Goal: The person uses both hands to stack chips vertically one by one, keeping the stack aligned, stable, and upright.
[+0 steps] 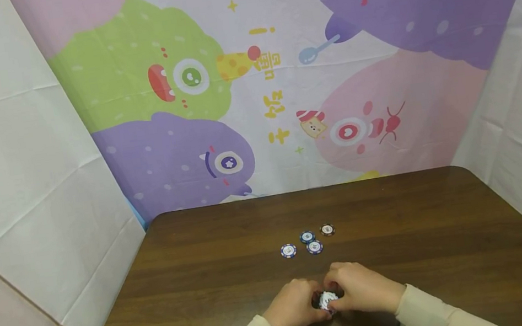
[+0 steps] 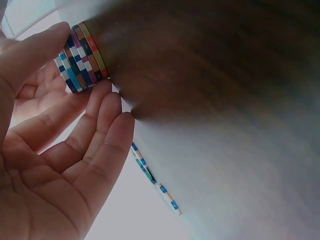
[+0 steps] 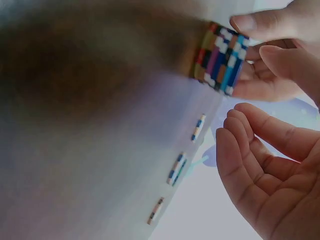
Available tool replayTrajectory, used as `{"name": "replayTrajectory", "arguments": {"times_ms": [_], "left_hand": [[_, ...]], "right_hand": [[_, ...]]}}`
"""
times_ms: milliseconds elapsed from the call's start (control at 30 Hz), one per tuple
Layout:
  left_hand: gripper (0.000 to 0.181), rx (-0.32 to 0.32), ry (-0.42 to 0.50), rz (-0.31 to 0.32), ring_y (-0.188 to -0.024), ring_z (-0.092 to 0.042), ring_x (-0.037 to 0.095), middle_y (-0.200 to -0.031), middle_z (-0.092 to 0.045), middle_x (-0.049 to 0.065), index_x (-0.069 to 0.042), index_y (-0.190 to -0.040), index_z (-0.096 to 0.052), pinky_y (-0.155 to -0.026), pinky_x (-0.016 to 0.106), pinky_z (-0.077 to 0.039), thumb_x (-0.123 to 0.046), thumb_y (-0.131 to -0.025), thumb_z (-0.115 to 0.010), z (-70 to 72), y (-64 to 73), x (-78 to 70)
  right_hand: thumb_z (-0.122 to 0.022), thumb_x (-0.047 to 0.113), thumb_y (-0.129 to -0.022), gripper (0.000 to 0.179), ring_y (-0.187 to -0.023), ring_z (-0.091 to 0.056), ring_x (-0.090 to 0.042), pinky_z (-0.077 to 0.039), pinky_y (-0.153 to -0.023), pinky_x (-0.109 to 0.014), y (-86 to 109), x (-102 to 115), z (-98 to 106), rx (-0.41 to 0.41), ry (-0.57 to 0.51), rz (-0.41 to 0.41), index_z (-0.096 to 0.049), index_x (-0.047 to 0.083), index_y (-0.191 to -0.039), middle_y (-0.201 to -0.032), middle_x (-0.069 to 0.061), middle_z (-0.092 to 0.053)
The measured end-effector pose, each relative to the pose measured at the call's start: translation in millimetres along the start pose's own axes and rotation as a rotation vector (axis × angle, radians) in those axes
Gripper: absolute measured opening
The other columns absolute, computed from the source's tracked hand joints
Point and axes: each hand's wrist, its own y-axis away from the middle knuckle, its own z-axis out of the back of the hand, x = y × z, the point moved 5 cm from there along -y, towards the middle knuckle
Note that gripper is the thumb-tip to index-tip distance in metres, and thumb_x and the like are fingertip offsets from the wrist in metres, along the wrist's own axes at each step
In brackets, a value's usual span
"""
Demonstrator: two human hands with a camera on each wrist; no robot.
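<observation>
A short stack of colourful poker chips (image 2: 82,57) stands on its flat face on the wooden table, between both hands in the head view. My left hand (image 1: 295,306) pinches this stack, thumb on one side and fingers on the other, as the left wrist view shows. Just right of it, my right hand (image 1: 365,288) curves loosely round the near side. In the right wrist view its thumb (image 3: 287,67) is close to the stack, while its fingers (image 3: 235,150) are apart from it. Whether that thumb touches the chips I cannot tell.
Beyond the hands, several loose chips lie flat on the table (image 1: 198,283): a blue-and-white one (image 1: 288,251), two touching or overlapping ones (image 1: 315,247), and a dark-edged one (image 1: 328,230). A cartoon-printed cloth (image 1: 286,165) hangs behind, with pale cloths at both sides.
</observation>
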Motion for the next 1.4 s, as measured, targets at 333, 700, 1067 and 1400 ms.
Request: {"name": "replayTrajectory", "arguments": {"times_ms": [333, 700, 1067, 1400], "left_hand": [[0.033, 0.016, -0.021, 0.010, -0.062, -0.044, -0.002, -0.070, -0.059, -0.012, -0.014, -0.096, -0.072, -0.057, 0.016, -0.038, -0.032, -0.071, -0.085, -0.9, 0.1, 0.2], [0.035, 0.017, -0.041, 0.008, -0.064, -0.046, -0.001, -0.071, -0.060, -0.010, -0.014, -0.098, -0.074, -0.060, 0.016, -0.039, -0.032, -0.070, -0.085, 1.2, 1.0, -0.8], [0.035, 0.013, -0.048, 0.015, -0.066, -0.046, -0.001, -0.073, -0.062, -0.010, -0.014, -0.098, -0.074, -0.062, 0.016, -0.040, -0.032, -0.070, -0.085, 3.0, 1.2, -3.1], [0.033, 0.012, -0.056, 0.012, -0.064, -0.044, -0.001, -0.070, -0.058, -0.011, -0.015, -0.096, -0.074, -0.060, 0.016, -0.037, -0.031, -0.070, -0.085, 1.7, 1.3, -2.4]], "right_hand": [[-0.078, 0.028, -0.080, 0.031, -0.078, -0.059, -0.011, -0.049, -0.066, -0.023, -12.1, -10.9, 18.0, -0.063, 0.019, -0.033, -0.071, 0.005, -0.099, -0.092, 0.001, -0.063], [-0.079, 0.027, -0.080, 0.031, -0.080, -0.063, -0.012, -0.052, -0.070, -0.026, -36.5, -29.8, 28.9, -0.156, -0.027, -0.107, -0.070, 0.003, -0.099, -0.092, -0.003, -0.068], [-0.078, 0.022, -0.081, 0.035, -0.091, -0.064, -0.022, -0.054, -0.081, -0.040, -55.5, -65.8, 31.8, -0.199, -0.010, -0.256, -0.069, 0.000, -0.107, -0.099, -0.008, -0.064], [-0.072, 0.022, -0.085, 0.039, -0.094, -0.063, -0.028, -0.052, -0.084, -0.047, -70.2, -94.2, 27.1, -0.197, 0.036, -0.336, -0.065, -0.004, -0.112, -0.106, -0.016, -0.063]]}}
